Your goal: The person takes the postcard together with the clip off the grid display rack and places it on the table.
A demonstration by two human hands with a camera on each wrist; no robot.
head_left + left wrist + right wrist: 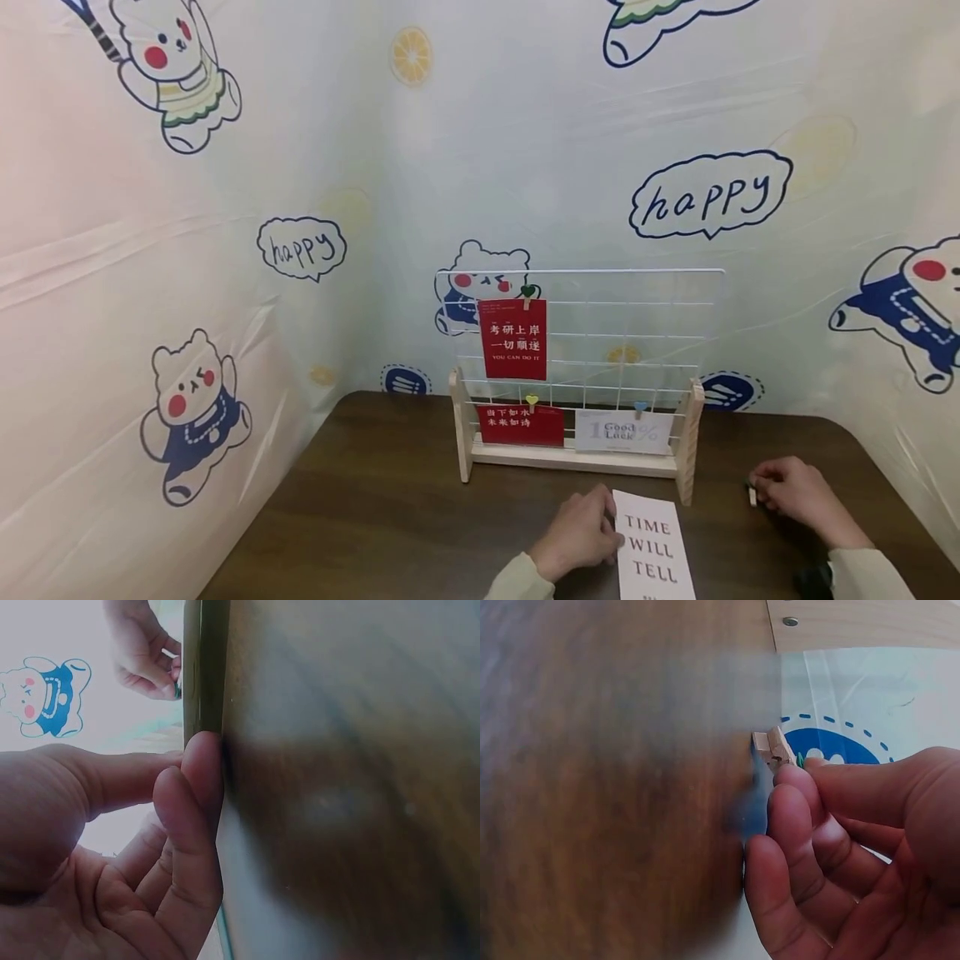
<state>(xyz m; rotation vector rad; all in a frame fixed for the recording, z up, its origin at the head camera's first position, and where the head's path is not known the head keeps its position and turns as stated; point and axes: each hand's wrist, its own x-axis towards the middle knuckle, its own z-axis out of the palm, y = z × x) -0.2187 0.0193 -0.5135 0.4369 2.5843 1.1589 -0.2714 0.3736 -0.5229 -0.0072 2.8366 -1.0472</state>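
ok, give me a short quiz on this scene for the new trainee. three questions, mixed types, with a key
1. Multiple choice: what colour is the heart-shaped clip top on the Good Luck card?
A) green
B) yellow
C) blue

2. Fill in: the white card at the left hand reads "TIME WILL ____".

3. True or false: the right hand holds nothing.

Key:
1. C
2. TELL
3. False; it pinches a small wooden clip.
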